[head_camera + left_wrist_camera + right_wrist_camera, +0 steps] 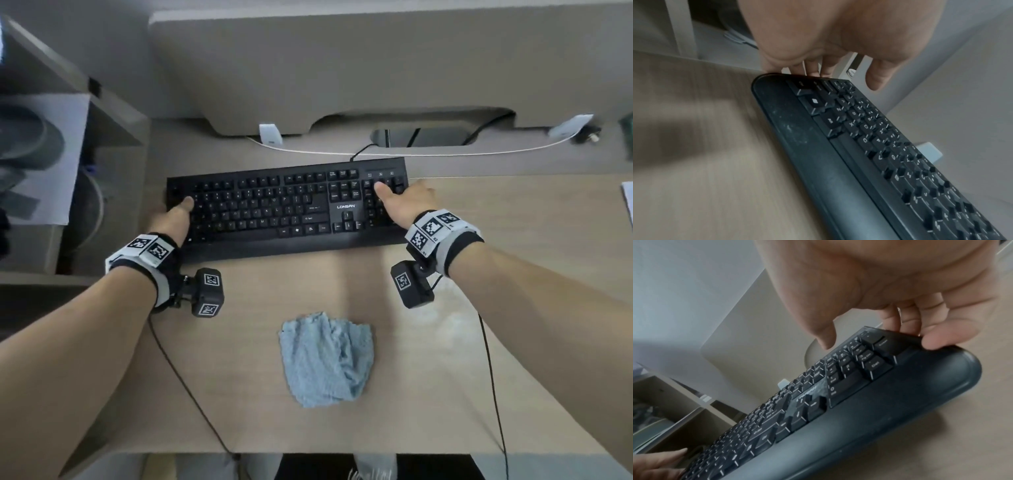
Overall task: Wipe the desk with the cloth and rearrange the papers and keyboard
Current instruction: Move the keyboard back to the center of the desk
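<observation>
Far left, off the desk's edge: a shelf unit (113,116) with dark round things on a white sheet; too dim to name.

Left hand (173,217) at the keyboard's left end. Thumb lies on the top of the keys; in the left wrist view the fingers (813,68) curl over the end edge. It grips the keyboard.

Keyboard (287,209): black, full size, "LONSAN" printed above the arrow keys, dusty palm rest. It sits across the middle of the desk (239,394), its cable running back toward the cut-out under the grey panel (376,68). Whether it is lifted or resting flat, cannot tell.

Behind it, a white cable (411,153) lies along the desk's rear strip, with a white clip at each end.

Cloth (327,359): light blue, crumpled, lying on the desk nearer the person than the keyboard, between the two forearms, touching neither.

Right hand (404,202) at the keyboard's right end. Thumb on the number pad, fingers (945,335) wrapped around the end edge in the right wrist view. It grips the keyboard too.

A pale smear marks the desk just below the right wrist.

Far right edge: a corner of white paper (628,202), mostly out of view.
</observation>
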`<state>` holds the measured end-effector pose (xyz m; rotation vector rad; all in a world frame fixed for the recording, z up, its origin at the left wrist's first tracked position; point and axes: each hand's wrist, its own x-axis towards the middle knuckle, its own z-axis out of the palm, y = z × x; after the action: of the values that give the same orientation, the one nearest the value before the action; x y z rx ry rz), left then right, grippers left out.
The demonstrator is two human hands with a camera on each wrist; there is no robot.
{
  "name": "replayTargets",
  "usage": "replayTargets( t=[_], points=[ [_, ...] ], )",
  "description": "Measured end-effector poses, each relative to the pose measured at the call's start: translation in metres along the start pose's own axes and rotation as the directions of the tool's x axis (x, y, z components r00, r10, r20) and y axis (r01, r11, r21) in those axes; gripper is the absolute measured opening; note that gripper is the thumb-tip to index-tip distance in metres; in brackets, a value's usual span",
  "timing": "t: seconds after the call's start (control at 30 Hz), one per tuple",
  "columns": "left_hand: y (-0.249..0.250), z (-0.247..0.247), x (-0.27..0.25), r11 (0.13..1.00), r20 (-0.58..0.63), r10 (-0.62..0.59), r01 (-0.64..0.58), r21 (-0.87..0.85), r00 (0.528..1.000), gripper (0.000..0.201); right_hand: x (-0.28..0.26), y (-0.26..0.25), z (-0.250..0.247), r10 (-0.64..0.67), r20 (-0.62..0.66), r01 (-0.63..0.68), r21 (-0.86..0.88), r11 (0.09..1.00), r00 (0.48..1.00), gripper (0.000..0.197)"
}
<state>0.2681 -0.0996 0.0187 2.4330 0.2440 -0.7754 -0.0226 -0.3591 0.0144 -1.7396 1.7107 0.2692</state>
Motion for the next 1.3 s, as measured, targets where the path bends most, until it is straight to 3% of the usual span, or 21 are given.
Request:
replayTargets(
  t=[0.1, 0.33, 0.43, 0.53, 0.63, 0.7, 0.8, 0.9, 1.0, 1.17, 1.2, 1.3],
  points=[
    [-0.009, -0.004, 0.026, 0.999, -0.004, 0.031, -0.031, 0.02, 0.999, 0.094, 0.003, -0.007, 0.019, 0.025, 0.015, -0.024, -0.039, 0.999, 1.0, 0.096],
    [-0.017, 0.001, 0.039, 0.992, 0.054, 0.122, -0.121, -0.024, 0.991, 0.061, 0.011, -0.009, 0.037, 0.075, 0.017, -0.074, -0.067, 0.995, 0.997, 0.087],
    [-0.023, 0.006, 0.036, 0.986, 0.056, 0.161, -0.158, -0.053, 0.985, 0.059, 0.008, -0.008, 0.036, 0.056, 0.02, -0.053, -0.108, 0.993, 0.998, 0.082],
    [-0.03, 0.008, 0.022, 0.979, 0.028, 0.195, -0.193, -0.058, 0.98, 0.048, -0.006, -0.009, 0.033, -0.011, 0.03, 0.017, -0.233, 0.972, 1.0, 0.08],
    [-0.045, 0.008, -0.002, 0.987, -0.036, 0.157, -0.158, -0.039, 0.987, 0.046, -0.028, -0.004, 0.033, -0.202, 0.012, 0.191, -0.377, 0.906, 0.979, 0.082],
    [-0.063, 0.005, -0.024, 0.989, -0.091, 0.146, -0.148, -0.008, 0.985, 0.044, -0.049, 0.0, 0.037, -0.36, 0.045, 0.346, -0.409, 0.844, 0.932, 0.079],
    [-0.092, 0.002, -0.054, 0.991, -0.101, 0.13, -0.13, 0.006, 0.986, 0.035, -0.083, 0.003, 0.045, -0.465, 0.22, 0.514, -0.416, 0.75, 0.857, 0.075],
    [-0.129, 0.001, -0.094, 0.997, -0.089, 0.079, -0.08, -0.002, 0.993, 0.026, -0.124, 0.016, 0.057, -0.486, 0.469, 0.671, -0.429, 0.605, 0.738, 0.074],
    [-0.171, 0.002, -0.142, 0.997, -0.086, 0.081, -0.082, 0.003, 0.993, 0.029, -0.159, 0.044, 0.084, -0.477, 0.64, 0.797, -0.45, 0.403, 0.603, 0.073],
    [-0.233, 0.007, -0.209, 0.997, -0.057, 0.078, -0.078, 0.004, 0.995, 0.025, -0.192, 0.085, 0.125, -0.494, 0.723, 0.861, -0.497, 0.113, 0.482, 0.09],
    [-0.243, 0.008, -0.217, 0.997, -0.053, 0.073, -0.073, 0.002, 0.996, 0.023, -0.194, 0.085, 0.127, -0.515, 0.714, 0.864, -0.491, 0.115, 0.474, 0.085],
    [-0.274, 0.007, -0.232, 0.998, -0.07, 0.023, -0.027, -0.06, 0.997, 0.02, -0.206, 0.075, 0.134, -0.523, 0.7, 0.872, -0.424, 0.245, 0.487, 0.06]
  ],
)
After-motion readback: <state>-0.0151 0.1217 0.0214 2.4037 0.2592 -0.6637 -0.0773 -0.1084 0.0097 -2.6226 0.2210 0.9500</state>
